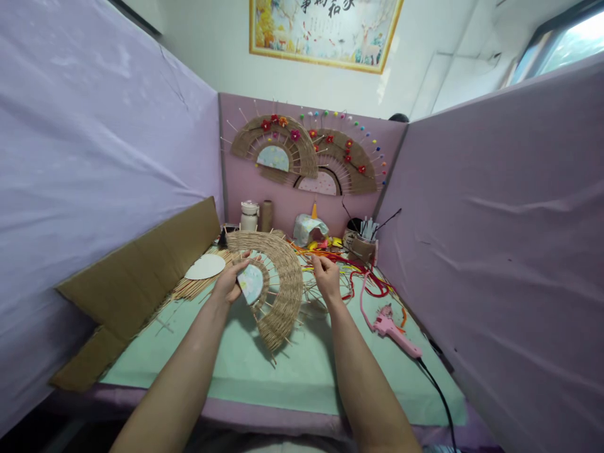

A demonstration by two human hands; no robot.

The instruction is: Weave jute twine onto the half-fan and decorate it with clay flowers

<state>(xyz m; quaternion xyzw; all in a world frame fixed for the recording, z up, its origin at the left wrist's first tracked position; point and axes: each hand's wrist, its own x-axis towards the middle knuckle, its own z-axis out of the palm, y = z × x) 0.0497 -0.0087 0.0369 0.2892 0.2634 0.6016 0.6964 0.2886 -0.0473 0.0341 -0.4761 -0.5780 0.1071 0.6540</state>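
Head view: mid-frame, the left hand's [229,281] fingers grip the woven fan [285,277] at its pale half-disc [251,283]; the right hand [326,277], just right, curls its fingers closed, any contents unclear. Coloured cords [346,258] and, lower right, a pink glue gun [394,335] lie on the bench [264,384].

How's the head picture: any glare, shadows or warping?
Head view: window glaringly bright at upper right; soft shadow on the green table cover below the woven piece; wide-angle stretching toward the edges; fine detail at the right hand too small to tell.
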